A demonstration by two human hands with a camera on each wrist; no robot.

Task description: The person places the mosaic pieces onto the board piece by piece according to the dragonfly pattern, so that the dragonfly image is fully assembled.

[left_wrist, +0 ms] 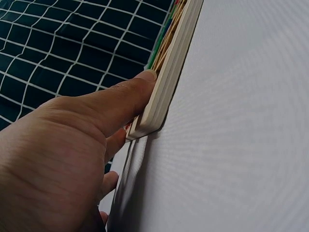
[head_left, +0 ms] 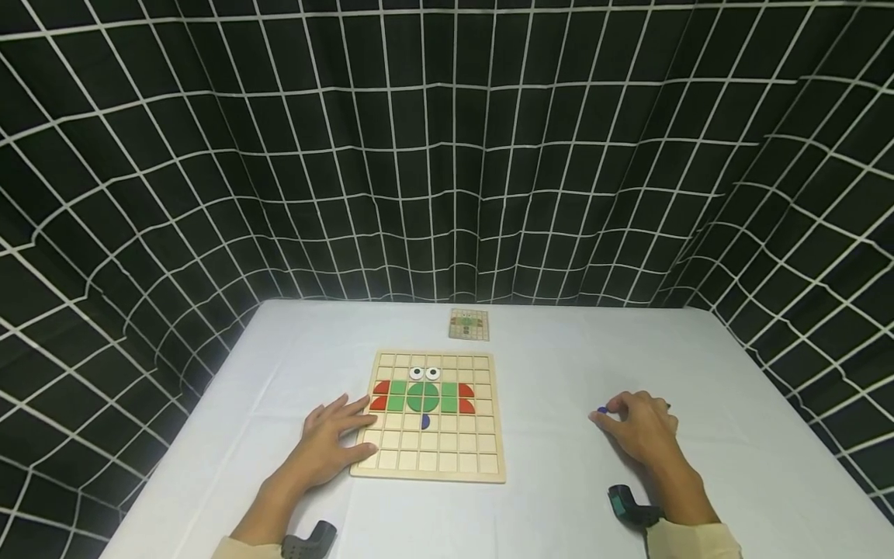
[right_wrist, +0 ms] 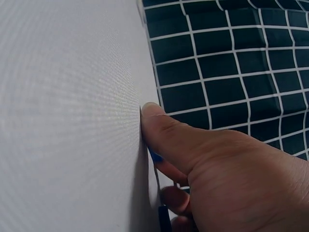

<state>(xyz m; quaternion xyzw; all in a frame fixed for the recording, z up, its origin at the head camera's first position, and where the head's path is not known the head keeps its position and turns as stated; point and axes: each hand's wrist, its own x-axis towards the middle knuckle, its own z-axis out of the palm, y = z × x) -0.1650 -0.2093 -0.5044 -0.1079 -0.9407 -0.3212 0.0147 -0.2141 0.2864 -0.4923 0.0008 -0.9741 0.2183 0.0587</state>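
Observation:
A wooden grid board (head_left: 447,462) lies on the table with flat coloured pieces in it. Two round eye pieces (head_left: 424,373) sit above a green circle (head_left: 422,397) made of several parts, flanked by green squares (head_left: 449,397) and red curved pieces (head_left: 466,398). Below the circle is a blue half-round piece (head_left: 425,421). My left hand (head_left: 331,441) rests spread on the board's left edge, thumb on the near corner. Off to the right, my right hand (head_left: 644,427) pinches a small blue piece (right_wrist: 155,157) low at the tabletop; its fingers partly hide it.
A small pattern card (head_left: 469,324) showing a similar figure lies behind the board. The white-covered table (head_left: 552,497) ends at a black curtain (head_left: 447,155) with white grid lines. In the right wrist view, a dark blue thing (right_wrist: 164,218) lies under the curled fingers.

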